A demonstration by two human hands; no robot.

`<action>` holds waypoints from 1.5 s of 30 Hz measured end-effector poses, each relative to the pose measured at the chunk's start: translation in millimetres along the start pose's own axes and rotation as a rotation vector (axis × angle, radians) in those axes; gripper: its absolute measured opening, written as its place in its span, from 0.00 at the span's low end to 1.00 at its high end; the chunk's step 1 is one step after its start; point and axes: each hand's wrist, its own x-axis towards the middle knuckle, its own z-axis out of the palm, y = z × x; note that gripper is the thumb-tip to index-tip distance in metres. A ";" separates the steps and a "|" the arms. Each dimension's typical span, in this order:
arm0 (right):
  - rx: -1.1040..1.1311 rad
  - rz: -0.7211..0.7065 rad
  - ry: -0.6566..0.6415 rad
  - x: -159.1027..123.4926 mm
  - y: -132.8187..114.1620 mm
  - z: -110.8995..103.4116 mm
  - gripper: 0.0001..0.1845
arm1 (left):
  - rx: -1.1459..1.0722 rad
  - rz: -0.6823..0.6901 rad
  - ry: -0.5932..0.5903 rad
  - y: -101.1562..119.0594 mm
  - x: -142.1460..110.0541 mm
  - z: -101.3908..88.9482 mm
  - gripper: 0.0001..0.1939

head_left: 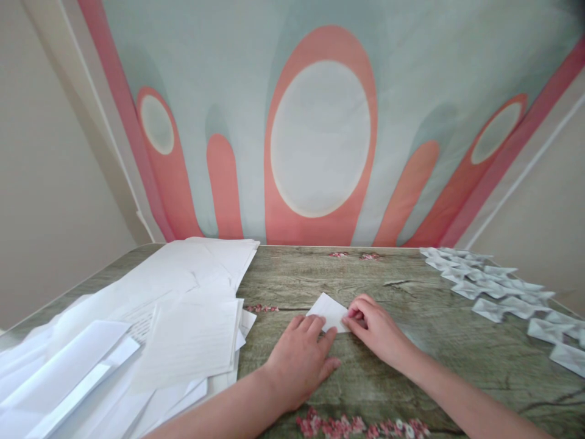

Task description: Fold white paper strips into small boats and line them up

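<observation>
A small folded white paper (pixel 329 311) lies on the wood-patterned table (pixel 365 378) in front of me. My left hand (pixel 299 360) rests palm down, its stretched fingers pressing the paper's near left edge. My right hand (pixel 377 329) has its fingers curled and pinched on the paper's right corner, pressing it against the table.
A loose pile of white sheets (pixel 150 329) covers the table's left side. Several small folded paper pieces (pixel 498 289) lie in rows along the right edge. A wall hanging with pink arches (pixel 320 134) stands behind the table's far edge.
</observation>
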 end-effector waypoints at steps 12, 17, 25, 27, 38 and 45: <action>-0.279 -0.383 -0.044 -24.4 -16.6 -11.2 0.15 | 0.000 -0.008 0.016 1.4 1.0 0.4 0.22; -0.388 -0.449 -0.068 -25.9 -13.2 -6.6 0.13 | 0.001 -0.002 0.024 0.9 0.8 0.7 0.22; -0.426 -0.453 -0.042 -26.7 -17.5 -7.0 0.12 | -0.001 0.001 0.017 0.3 1.0 -2.4 0.21; -0.463 -0.443 -0.030 -26.8 -18.0 -6.9 0.11 | -0.001 0.002 0.016 -0.1 0.8 -1.5 0.22; -0.812 -0.336 -0.055 -26.0 -21.2 -18.4 0.05 | -0.002 0.008 0.020 -1.0 0.3 4.1 0.22; -0.825 -0.324 -0.065 -27.1 -19.6 -17.5 0.04 | 0.005 0.013 0.025 -1.6 1.1 5.7 0.22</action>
